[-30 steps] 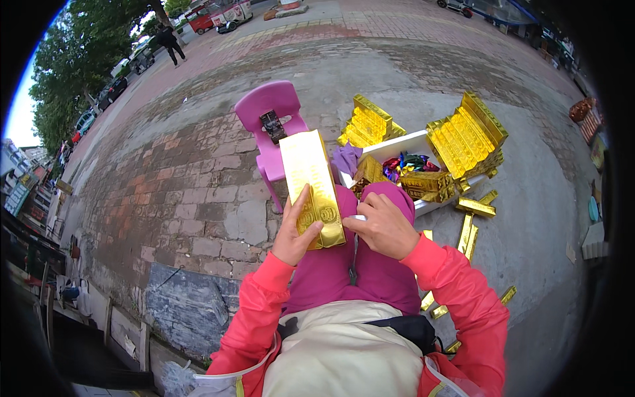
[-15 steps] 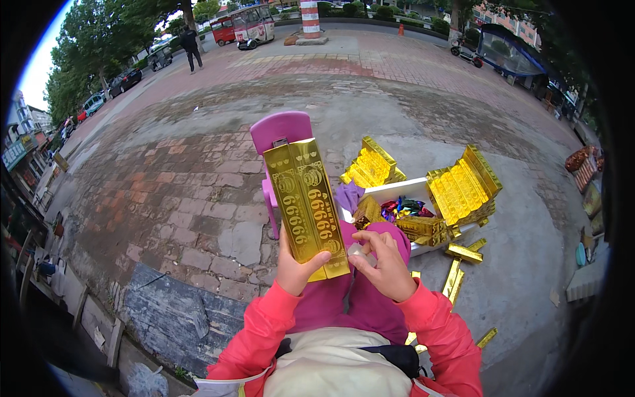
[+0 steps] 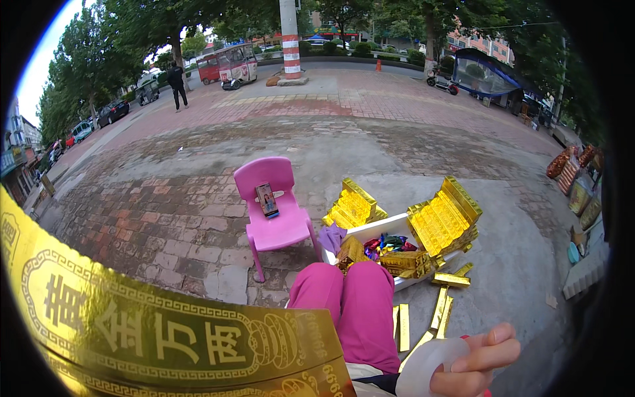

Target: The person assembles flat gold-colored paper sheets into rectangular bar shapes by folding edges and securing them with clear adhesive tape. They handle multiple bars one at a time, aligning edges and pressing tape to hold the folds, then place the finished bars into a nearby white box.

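Observation:
A gold foil card piece (image 3: 278, 351) with embossed print looms large and close at the lower left. My left hand is out of view, so what holds the card is hidden. At the lower right my right hand (image 3: 479, 364) has its fingers bent through and round a whitish translucent roll of tape (image 3: 411, 377). Beyond my magenta-clad knees (image 3: 370, 291) stands a white box (image 3: 380, 226) with shiny coloured foil pieces (image 3: 390, 245) inside. Gold paper bars are stacked at its right end (image 3: 443, 221) and behind its left (image 3: 354, 205).
A pink plastic chair (image 3: 281, 231) with a phone (image 3: 267, 200) leaning on it stands ahead. Loose gold bars (image 3: 405, 327) lie on the ground to my right. Farther off are a striped pole (image 3: 291, 49), a walking person (image 3: 176, 86), parked vehicles and bagged goods (image 3: 579, 198).
The gold card has swung from over my knees to close at the lower left, and my left hand has left the view. My right hand has moved down and right; the view has tilted up.

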A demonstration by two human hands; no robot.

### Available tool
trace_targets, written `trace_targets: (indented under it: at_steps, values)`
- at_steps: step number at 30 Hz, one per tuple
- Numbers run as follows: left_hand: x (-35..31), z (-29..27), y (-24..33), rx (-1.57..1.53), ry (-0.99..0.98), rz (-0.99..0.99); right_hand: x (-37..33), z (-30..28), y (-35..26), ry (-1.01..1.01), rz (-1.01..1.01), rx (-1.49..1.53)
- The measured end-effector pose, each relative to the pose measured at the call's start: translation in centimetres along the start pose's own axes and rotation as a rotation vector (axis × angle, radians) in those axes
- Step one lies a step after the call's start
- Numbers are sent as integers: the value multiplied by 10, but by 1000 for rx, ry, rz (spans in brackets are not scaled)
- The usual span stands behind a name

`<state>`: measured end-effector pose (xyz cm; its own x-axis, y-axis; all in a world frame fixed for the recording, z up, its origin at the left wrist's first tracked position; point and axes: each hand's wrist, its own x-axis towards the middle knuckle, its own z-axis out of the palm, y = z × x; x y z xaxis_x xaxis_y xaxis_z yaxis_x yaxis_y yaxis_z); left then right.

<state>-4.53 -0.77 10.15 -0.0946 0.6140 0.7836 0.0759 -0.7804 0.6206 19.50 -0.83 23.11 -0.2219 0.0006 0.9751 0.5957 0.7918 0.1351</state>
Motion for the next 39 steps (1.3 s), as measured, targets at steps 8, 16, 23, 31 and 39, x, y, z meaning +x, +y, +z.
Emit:
trace_targets:
  at_steps: [8, 16, 23, 31, 39]
  values:
    - [14, 9, -2, -71, 142, 8, -20, -2, -4, 231, -102, 79]
    - [14, 14, -9, -137, 204, -28, -31, -3, -16, 252, 106, 39]
    - [17, 40, -12, -253, 188, -97, -33, -3, 21, -91, 458, -30]
    - [41, 46, -66, -608, 109, -649, -53, 8, 39, -378, 754, 666]
    - [32, 41, -78, -555, 83, -632, -68, 39, 15, -630, 636, 753]
